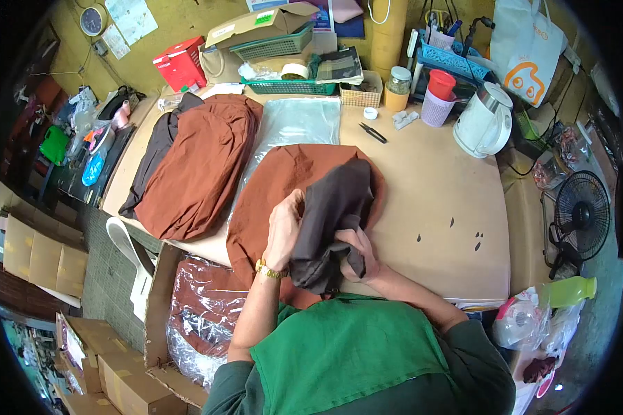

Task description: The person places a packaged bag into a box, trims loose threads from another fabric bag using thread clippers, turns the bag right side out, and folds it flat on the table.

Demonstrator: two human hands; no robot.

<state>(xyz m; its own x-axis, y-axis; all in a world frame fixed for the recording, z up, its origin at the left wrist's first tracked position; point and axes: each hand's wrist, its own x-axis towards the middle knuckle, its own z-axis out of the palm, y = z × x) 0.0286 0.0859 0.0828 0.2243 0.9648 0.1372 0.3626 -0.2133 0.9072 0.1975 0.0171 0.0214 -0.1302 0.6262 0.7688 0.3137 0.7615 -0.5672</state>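
Gathered dark fabric [332, 200] is bunched up in front of my chest, over a rust-brown cloth item [266, 187] on the table. My left hand [282, 232], with a gold watch at the wrist, is closed on the left edge of the dark fabric. From the right, my right hand [358, 252] grips its lower folds, the fingers partly hidden by cloth. I cannot tell whether the dark fabric is joined to the rust-brown piece. Farther left lies a stack of rust-brown and dark cloth items [197, 166].
Clear plastic bags [298, 117] lie behind the cloth. Small black snips [373, 133] rest on the tabletop [436, 194] near a white kettle [484, 121]. An open cardboard box [160, 297] with plastic-wrapped brown cloth stands at my left. A fan [581, 214] is at right.
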